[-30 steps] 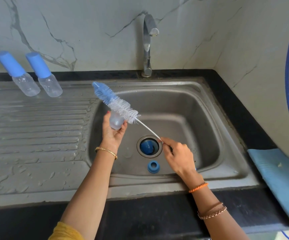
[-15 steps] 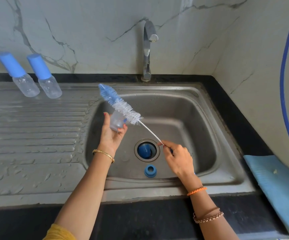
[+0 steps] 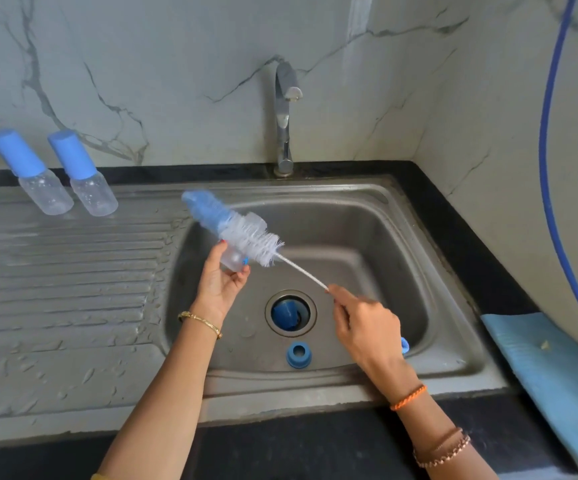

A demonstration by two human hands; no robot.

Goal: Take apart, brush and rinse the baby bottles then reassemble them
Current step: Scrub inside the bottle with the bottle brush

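Presently, over the sink (image 3: 454,355):

Left hand (image 3: 220,284): raised above the basin's left part, fingers curled round a small clear bottle (image 3: 233,260), uncapped. Gold bangle on the wrist.

Right hand (image 3: 367,330): fingers pinch the thin white stem of a brush (image 3: 246,233). Brush slants up and left; white bristles near the stem, blue bristles at the tip. Bristle head lies just above and in front of the bottle; whether it touches the bottle cannot be told, since the head is blurred. A blue loop shows past the heel of this hand. Orange thread band and two beaded bracelets on the wrist.

Basin floor: a blue cap (image 3: 289,316) sits in the drain; a blue ring (image 3: 299,355) lies just in front of the drain, apart from it.

Drainboard (image 3: 55,306), left of the basin, ribbed and wet: two capped bottles (image 3: 64,173) stand side by side at its back edge, near the wall, clear bodies, blue caps.

Tap (image 3: 285,123): chrome, behind the basin, no water running.

Dark surface (image 3: 471,244) rims the sink; a blue cloth (image 3: 550,375) lies on it at right. A blue hose (image 3: 554,168) hangs along the right wall.
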